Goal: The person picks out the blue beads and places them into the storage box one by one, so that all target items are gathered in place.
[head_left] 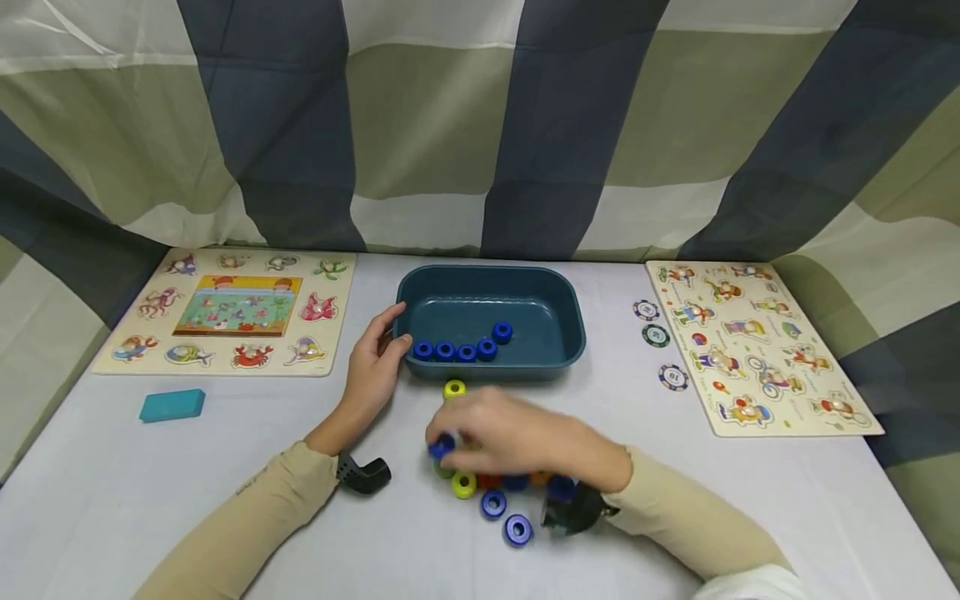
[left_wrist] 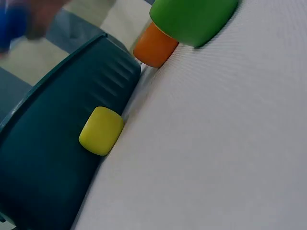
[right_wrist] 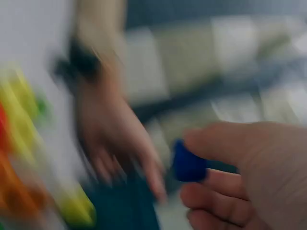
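My right hand [head_left: 510,429], blurred, is above a pile of coloured beads in front of the dark teal tray [head_left: 487,374]. Between its thumb and fingers it pinches a blue bead [right_wrist: 188,163], a short barrel with a hole. The left hand [head_left: 373,371] grips the tray's left rim, thumb over the edge. Several blue beads [head_left: 467,353] lie inside along the tray's near side. A yellow bead [left_wrist: 101,131] stands close against the outer front wall. Loose blue beads [head_left: 517,530] lie nearest me; the right hand hides part of the pile.
A sea-animal puzzle board [head_left: 135,321] lies at the left, with a teal block [head_left: 172,405] before it. To the right are a figure puzzle board [head_left: 810,417] and three poker chips [head_left: 656,336]. A checked curtain [head_left: 427,125] hangs behind the table.
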The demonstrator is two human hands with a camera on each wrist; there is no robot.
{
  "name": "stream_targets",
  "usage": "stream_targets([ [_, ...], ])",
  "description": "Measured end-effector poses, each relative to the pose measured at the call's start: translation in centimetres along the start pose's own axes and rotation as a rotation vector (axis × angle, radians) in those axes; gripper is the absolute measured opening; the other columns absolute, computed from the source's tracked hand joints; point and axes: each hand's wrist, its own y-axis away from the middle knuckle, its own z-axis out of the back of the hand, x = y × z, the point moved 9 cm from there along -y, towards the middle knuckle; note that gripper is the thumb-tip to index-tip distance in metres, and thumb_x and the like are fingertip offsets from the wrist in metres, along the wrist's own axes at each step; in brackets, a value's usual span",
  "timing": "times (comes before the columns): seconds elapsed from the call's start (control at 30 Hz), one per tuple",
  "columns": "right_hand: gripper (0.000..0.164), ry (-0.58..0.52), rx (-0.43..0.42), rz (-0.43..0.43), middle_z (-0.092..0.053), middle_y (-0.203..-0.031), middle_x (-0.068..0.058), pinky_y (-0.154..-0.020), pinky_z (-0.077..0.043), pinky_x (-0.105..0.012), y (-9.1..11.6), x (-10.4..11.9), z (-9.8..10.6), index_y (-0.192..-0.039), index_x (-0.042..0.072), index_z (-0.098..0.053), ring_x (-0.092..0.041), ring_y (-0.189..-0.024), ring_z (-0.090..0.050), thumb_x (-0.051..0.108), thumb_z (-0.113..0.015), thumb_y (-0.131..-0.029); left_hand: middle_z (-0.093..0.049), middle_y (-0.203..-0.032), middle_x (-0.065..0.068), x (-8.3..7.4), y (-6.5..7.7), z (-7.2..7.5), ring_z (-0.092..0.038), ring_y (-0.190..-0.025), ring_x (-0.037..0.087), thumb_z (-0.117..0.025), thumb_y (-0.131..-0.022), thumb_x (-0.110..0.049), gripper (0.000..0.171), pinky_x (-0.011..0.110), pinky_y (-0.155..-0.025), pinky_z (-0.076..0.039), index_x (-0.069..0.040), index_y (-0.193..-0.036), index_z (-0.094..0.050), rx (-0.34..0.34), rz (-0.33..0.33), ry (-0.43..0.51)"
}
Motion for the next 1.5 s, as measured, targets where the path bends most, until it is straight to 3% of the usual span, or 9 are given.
stream_targets([
  [0.1,0.020,0.034,-0.298,-0.127,-0.071,-0.096,-0.003,-0.067,-0.055,-0.021,1.3,-4.1,5.9,-0.101,0.008,-0.071,-0.008,-0.073,-0.061,0.011,-0.076,-0.082,-0.042,-0.152,0.004,0.0,-0.1,0.0,-0.040,-0.140,0.021,-0.050,-0.098,-0.012,0.046,0.040,-0.116,-0.036,-0.012,-0.144,-0.046,0.000,0.006,-0.009],
  [0.2,0.021,0.073,-0.398,-0.307,-0.071,-0.094,-0.007,-0.063,-0.055,-0.027,3.1,-8.5,8.5,-0.101,0.006,-0.071,-0.011,-0.069,-0.060,0.009,-0.076,-0.081,-0.042,-0.152,0.003,0.0,0.0,0.1,-0.039,-0.141,0.019,-0.050,-0.098,-0.014,0.045,0.038,-0.117,-0.035,-0.013,-0.144,-0.046,-0.001,0.013,-0.020],
  [0.57,0.017,0.049,-0.027,-0.617,-0.071,-0.093,-0.006,-0.068,-0.052,-0.030,2.9,-15.5,4.6,-0.096,0.009,-0.068,-0.015,-0.074,-0.060,0.014,-0.076,-0.082,-0.041,-0.153,0.003,0.3,0.0,0.0,-0.037,-0.142,0.019,-0.051,-0.099,-0.013,0.045,0.038,-0.117,-0.034,-0.013,-0.144,-0.046,0.006,0.017,0.009],
  [0.73,0.021,0.005,-0.012,-0.634,-0.070,-0.093,-0.006,-0.072,-0.055,-0.031,1.9,-16.2,3.5,-0.096,0.009,-0.065,-0.016,-0.078,-0.064,0.013,-0.078,-0.080,-0.040,-0.153,0.005,0.2,0.1,-0.2,-0.039,-0.141,0.022,-0.050,-0.099,-0.012,0.046,0.038,-0.117,-0.035,-0.011,-0.144,-0.045,0.010,0.032,0.015],
  [0.93,0.019,0.021,-0.106,-0.601,-0.071,-0.098,-0.008,-0.069,-0.055,-0.029,2.3,-15.3,4.6,-0.100,0.008,-0.066,-0.014,-0.076,-0.064,0.015,-0.074,-0.084,-0.040,-0.154,0.009,-1.2,0.5,-0.1,-0.039,-0.141,0.026,-0.049,-0.099,-0.009,0.046,0.041,-0.117,-0.034,-0.006,-0.144,-0.044,0.018,0.037,0.005],
  [1.03,0.019,0.050,-0.213,-0.499,-0.071,-0.097,-0.007,-0.064,-0.052,-0.026,2.9,-12.4,6.4,-0.102,0.008,-0.067,-0.011,-0.072,-0.061,0.016,-0.073,-0.085,-0.038,-0.154,0.013,-2.4,0.7,0.0,-0.036,-0.143,0.028,-0.047,-0.099,-0.006,0.046,0.041,-0.118,-0.033,-0.002,-0.144,-0.043,0.028,0.048,0.000],
  [1.17,0.017,0.040,-0.287,-0.300,-0.070,-0.089,-0.001,-0.060,-0.051,-0.024,4.5,-6.7,7.4,-0.099,0.011,-0.069,-0.007,-0.069,-0.057,0.015,-0.075,-0.083,-0.038,-0.154,0.010,-1.5,0.3,-0.2,-0.034,-0.144,0.023,-0.048,-0.099,-0.009,0.046,0.038,-0.119,-0.032,-0.006,-0.145,-0.044,0.030,0.043,-0.005],
  [1.3,0.017,-0.016,-0.180,-0.204,-0.068,-0.091,0.004,-0.060,-0.053,-0.023,6.4,-3.3,5.3,-0.099,0.013,-0.069,-0.004,-0.070,-0.056,0.013,-0.074,-0.083,-0.040,-0.153,0.004,-0.1,-0.2,-0.2,-0.035,-0.144,0.018,-0.050,-0.099,-0.013,0.046,0.036,-0.118,-0.032,-0.013,-0.144,-0.045,0.019,0.021,-0.014],
  [1.5,0.011,-0.101,0.079,-0.277,-0.063,-0.086,0.008,-0.059,-0.048,-0.016,7.2,-2.8,0.5,-0.087,0.019,-0.067,-0.005,-0.068,-0.055,0.018,-0.076,-0.081,-0.042,-0.152,0.003,0.1,0.1,-0.1,-0.037,-0.142,0.018,-0.051,-0.098,-0.013,0.045,0.038,-0.118,-0.034,-0.013,-0.143,-0.047,0.001,-0.002,-0.006],
])
